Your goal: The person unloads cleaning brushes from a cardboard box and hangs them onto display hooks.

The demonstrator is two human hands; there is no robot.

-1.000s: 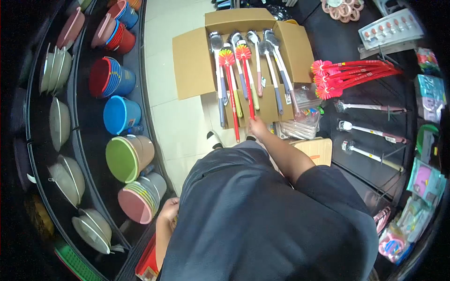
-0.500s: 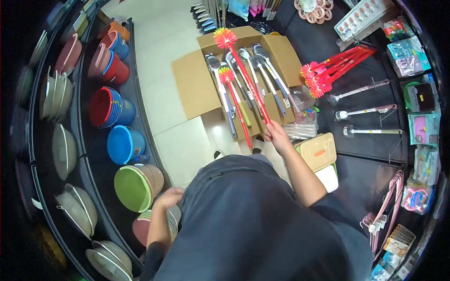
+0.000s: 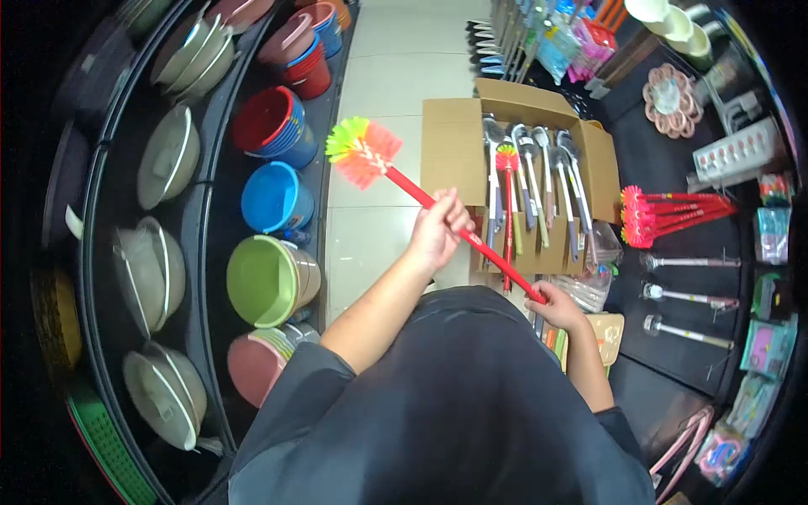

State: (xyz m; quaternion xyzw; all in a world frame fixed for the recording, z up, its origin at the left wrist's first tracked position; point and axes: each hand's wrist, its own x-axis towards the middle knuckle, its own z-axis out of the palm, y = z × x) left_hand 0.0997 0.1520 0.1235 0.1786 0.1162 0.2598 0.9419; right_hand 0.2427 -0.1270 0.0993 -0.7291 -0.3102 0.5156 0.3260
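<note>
A red-handled brush (image 3: pixel 492 257) with a bushy pink, yellow and green head is held slantwise before my body, head at the upper left. My left hand (image 3: pixel 438 227) is closed around the handle below the head. At the handle's lower right end, my right hand (image 3: pixel 555 305) grips it with closed fingers. Behind it stands an open cardboard box (image 3: pixel 452 139) with several white-handled brushes lying across it. A second red brush (image 3: pixel 508 202) rests among them, its head up.
Shelves on the left hold a blue bucket (image 3: pixel 276 198), a green bucket (image 3: pixel 262 282) and basins. On the right rack hang several red brushes (image 3: pixel 682 210), packaged goods and pink hangers (image 3: pixel 686 446). Tiled floor (image 3: pixel 379 93) runs between the shelves and the box.
One red brush has been lifted off the box and brought toward my body, its head now at the left. My left hand has risen from my side and taken hold of the handle.
</note>
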